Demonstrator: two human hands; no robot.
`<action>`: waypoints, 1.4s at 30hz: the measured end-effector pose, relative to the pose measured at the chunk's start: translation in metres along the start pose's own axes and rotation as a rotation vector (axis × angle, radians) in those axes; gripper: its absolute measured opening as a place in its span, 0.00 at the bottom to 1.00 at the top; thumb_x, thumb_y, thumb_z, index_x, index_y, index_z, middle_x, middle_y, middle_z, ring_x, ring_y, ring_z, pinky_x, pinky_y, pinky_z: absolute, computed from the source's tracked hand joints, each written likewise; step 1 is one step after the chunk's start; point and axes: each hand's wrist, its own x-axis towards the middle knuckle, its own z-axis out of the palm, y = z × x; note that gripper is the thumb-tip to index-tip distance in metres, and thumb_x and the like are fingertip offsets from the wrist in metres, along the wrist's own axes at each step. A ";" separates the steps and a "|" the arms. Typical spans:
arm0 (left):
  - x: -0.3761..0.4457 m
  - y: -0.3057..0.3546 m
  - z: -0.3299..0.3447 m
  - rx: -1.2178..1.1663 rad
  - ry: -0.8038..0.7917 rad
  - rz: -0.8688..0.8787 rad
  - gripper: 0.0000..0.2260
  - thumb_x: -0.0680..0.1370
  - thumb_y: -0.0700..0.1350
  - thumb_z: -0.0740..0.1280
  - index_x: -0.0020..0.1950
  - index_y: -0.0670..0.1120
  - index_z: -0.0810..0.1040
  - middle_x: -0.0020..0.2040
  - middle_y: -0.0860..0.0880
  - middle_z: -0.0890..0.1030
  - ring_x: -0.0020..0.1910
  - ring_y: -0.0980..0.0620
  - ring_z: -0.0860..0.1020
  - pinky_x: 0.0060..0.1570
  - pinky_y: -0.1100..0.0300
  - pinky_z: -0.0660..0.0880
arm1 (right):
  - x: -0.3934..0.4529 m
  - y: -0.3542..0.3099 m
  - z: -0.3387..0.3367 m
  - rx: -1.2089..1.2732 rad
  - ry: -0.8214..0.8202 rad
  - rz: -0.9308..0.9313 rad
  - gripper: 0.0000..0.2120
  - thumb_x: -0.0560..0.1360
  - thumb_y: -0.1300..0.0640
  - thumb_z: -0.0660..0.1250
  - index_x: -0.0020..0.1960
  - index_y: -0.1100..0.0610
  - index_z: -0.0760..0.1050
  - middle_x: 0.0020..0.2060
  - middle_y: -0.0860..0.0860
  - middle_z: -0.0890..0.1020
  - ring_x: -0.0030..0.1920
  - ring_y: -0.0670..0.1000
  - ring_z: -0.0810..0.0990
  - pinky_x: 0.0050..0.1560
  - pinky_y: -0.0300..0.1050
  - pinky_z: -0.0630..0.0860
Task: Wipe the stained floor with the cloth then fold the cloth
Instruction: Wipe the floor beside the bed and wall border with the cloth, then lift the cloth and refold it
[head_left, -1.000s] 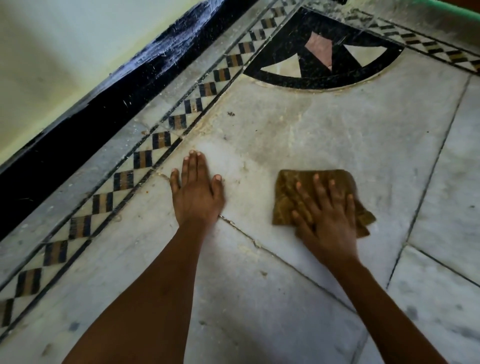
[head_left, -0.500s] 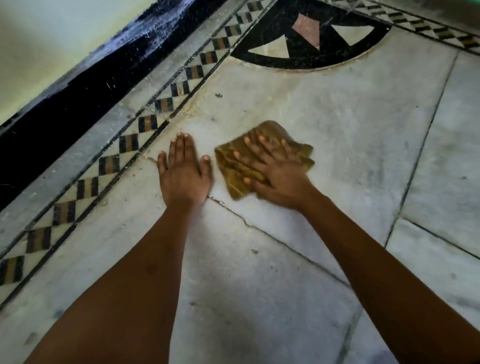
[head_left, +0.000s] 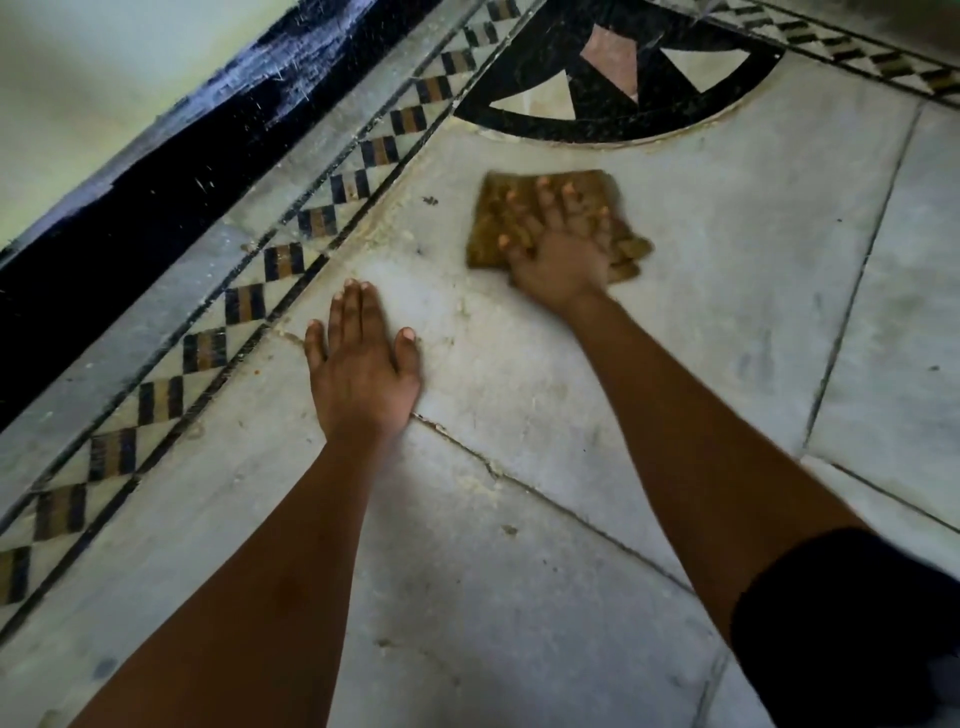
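The right hand (head_left: 558, 249) lies palm down with its fingers spread wide across a crumpled mustard-brown cloth (head_left: 498, 228), pressing it flat against the pale grey marble floor (head_left: 727, 249); nothing is pinched or curled around, the hand simply bears down on the fabric. The cloth sits toward twelve o'clock from the middle of the view, just below a black quarter-circle inlay with white and pink triangles (head_left: 613, 73), near it but apart. Its right edge bunches out from under the hand at about four o'clock of the palm. Hand and cloth are both blurred, so the exact folds of the fabric are hard to make out (it may be doubled over, though that cannot be told for sure).

The left hand (head_left: 363, 364) rests flat on the bare marble at about eight o'clock from the cloth, well apart from it, fingers together and straight, thumb out, holding nothing. Its wrist lies beside a cracked joint line (head_left: 488, 467) running diagonally toward four o'clock.

At nine to eleven o'clock a border strip of black and tan chequered tiles (head_left: 244, 306) runs diagonally, with a glossy black skirting band (head_left: 156, 171) beyond it. Yellowish stains (head_left: 384, 234) edge the marble beside the border. A dark sleeve (head_left: 841, 623) shows at five o'clock.
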 end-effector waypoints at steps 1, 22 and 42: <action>0.001 0.001 0.000 -0.004 0.001 0.002 0.30 0.78 0.56 0.42 0.77 0.44 0.48 0.78 0.46 0.50 0.76 0.49 0.49 0.74 0.50 0.43 | -0.013 -0.010 0.006 -0.015 -0.001 -0.105 0.30 0.77 0.40 0.45 0.77 0.48 0.49 0.77 0.52 0.47 0.76 0.55 0.43 0.71 0.61 0.40; -0.001 0.001 0.000 -0.022 -0.007 0.001 0.30 0.78 0.56 0.43 0.77 0.43 0.48 0.78 0.45 0.51 0.76 0.49 0.48 0.73 0.50 0.42 | -0.054 0.033 0.006 0.043 0.056 -0.097 0.40 0.69 0.33 0.48 0.77 0.49 0.46 0.77 0.51 0.49 0.76 0.54 0.49 0.72 0.56 0.41; -0.008 0.020 -0.085 -0.796 -0.405 -0.222 0.20 0.81 0.45 0.58 0.72 0.40 0.66 0.71 0.41 0.68 0.69 0.43 0.67 0.67 0.56 0.62 | -0.264 0.042 -0.080 1.560 -0.023 0.314 0.14 0.80 0.53 0.57 0.60 0.57 0.76 0.51 0.54 0.83 0.50 0.53 0.82 0.53 0.46 0.79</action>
